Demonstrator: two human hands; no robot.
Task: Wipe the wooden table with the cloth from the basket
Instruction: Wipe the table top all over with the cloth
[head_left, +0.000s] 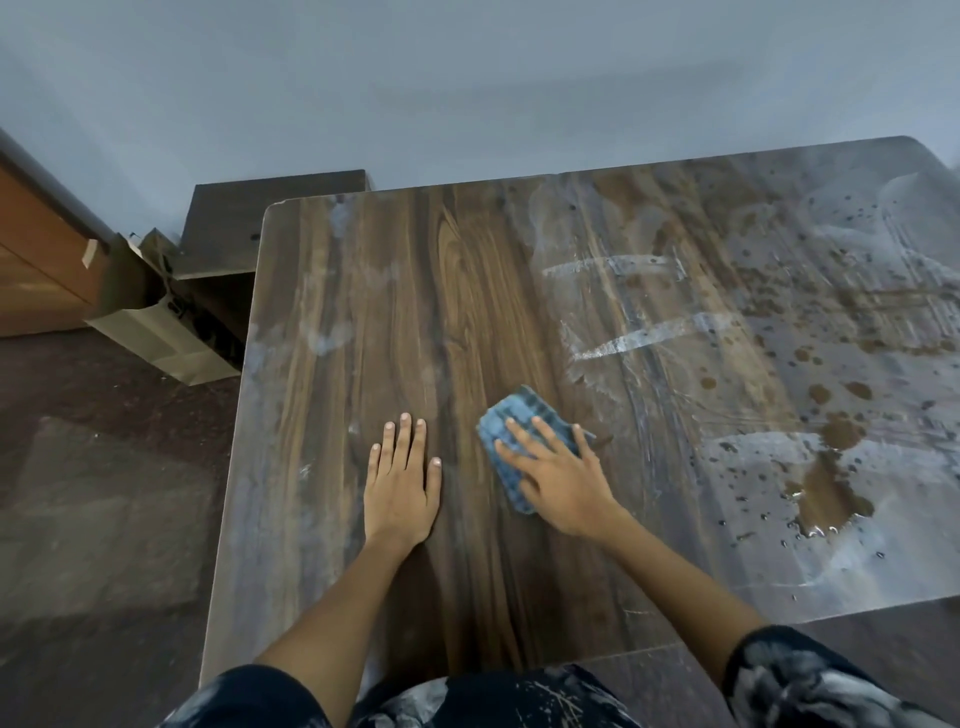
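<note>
The right hand (558, 480) is pressing down on the blue checked cloth (519, 441), fingers spread flat across it rather than curled round it, so the grip is wide open and the palm is doing the work of pinning the fabric to the wooden tabletop (467, 291). The cloth is sitting near the middle of the near half of the tabletop, bunched into a rough pad under those fingers, with its far corner poking out ahead of the fingertips. That spread looks chosen to put weight over as much cloth as possible.

The left hand (401, 480) is lying flat just beside it, palm down on bare wood, fingers straight and together, holding nothing; it is probably bracing the body while the other arm works.

Over to the right, the surface is looking messy: brown puddles and spatter (831, 493) are sitting well apart from the cloth, and pale smeared streaks (623, 338) are crossing the wood between them. The left portion is showing clean grain, so by my reckoning the job is partly done and the stained side is waiting. What the pale film actually is, dust or dried residue, is hard to tell. A paper bag (156, 317) is standing on the floor off the far left corner.
</note>
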